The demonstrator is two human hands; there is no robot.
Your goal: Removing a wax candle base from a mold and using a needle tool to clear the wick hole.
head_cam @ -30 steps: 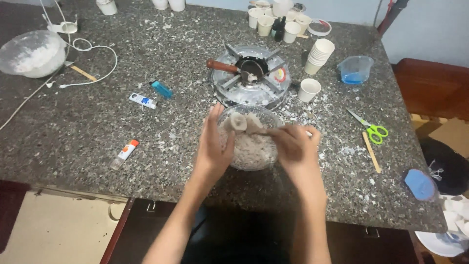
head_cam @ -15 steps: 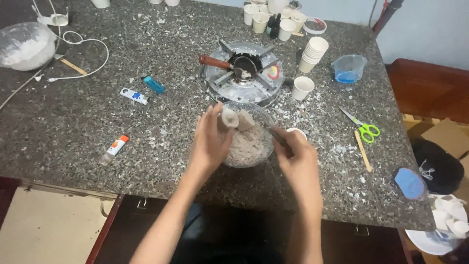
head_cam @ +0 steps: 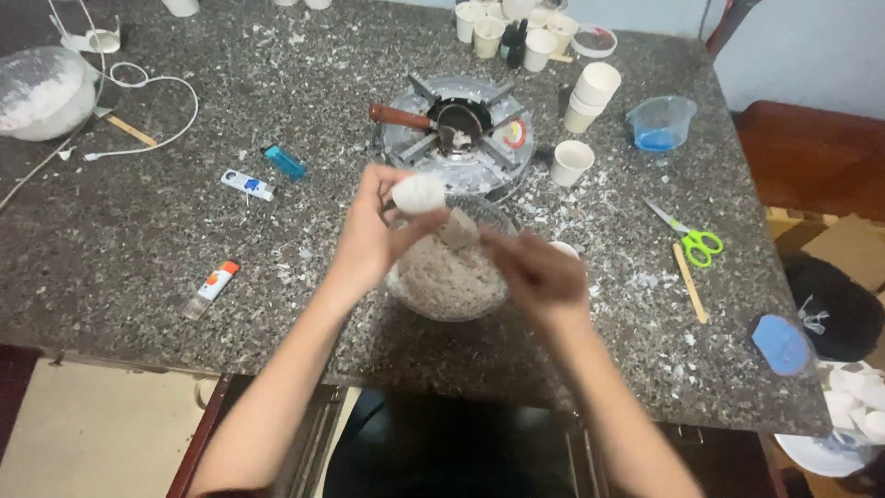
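Now the left hand (head_cam: 373,235) is raised above the near part of a granite table (head_cam: 111,258), and its fingers are closed around a white rounded lump (head_cam: 418,194), which it holds at the fingertips. The right hand (head_cam: 535,269) is just beside it, on the right, with the fingers bent; it pinches a small greyish piece (head_cam: 458,229) that lies between the two hands. Both hands are over a clear bowl (head_cam: 449,277), which stands on the table near the front edge and is filled with a pale, crumbly grey-pink mass. Because the right hand is a little blurred, I cannot tell how firm its hold is.

Just behind the bowl, farther from the person, there is a round metal stove (head_cam: 461,138) with a small dark pan (head_cam: 456,120) on it; the pan has a brown handle pointing left. A single paper cup (head_cam: 572,163) stands right of the stove, and a stack of cups (head_cam: 590,95) is a little farther. Green-handled scissors (head_cam: 687,235) lie on the right side, with a wooden stick (head_cam: 690,282) near them. On the left side lie a blue lighter (head_cam: 284,162), a small white tube (head_cam: 247,184) and another tube with an orange cap (head_cam: 210,289). At the far left there is a big bowl of white powder (head_cam: 41,92) and a white cable (head_cam: 152,111). White crumbs are scattered over the table.
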